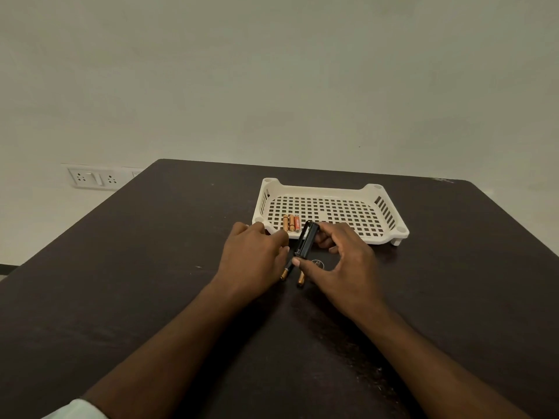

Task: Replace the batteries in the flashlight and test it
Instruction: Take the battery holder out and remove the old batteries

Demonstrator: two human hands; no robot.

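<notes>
1. A dark brown wooden table (151, 267) stands against a pale wall (272, 71); a white socket plate (90, 176) shows on the wall at left.
2. A white perforated plastic tray (332, 189) sits on the far half of the table.
3. Three orange-and-copper cylindrical batteries (291, 222) lie side by side in the tray's near left corner.
4. The right hand (341, 267) grasps a black rectangular battery holder (307, 239) between thumb and curled fingers, tilted just above the table at the tray's near edge.
5. The left hand (254, 255) lies palm down just left of the holder, fingertips close to it; whether it grips anything I cannot tell.
6. Two more copper-tipped batteries lie on the table between the hands: one (286, 271) partly under the left hand, the other (301, 278) beside the right thumb.
7. A round dark cap-like piece (317, 264) lies on the table within the curve of the right hand.
</notes>
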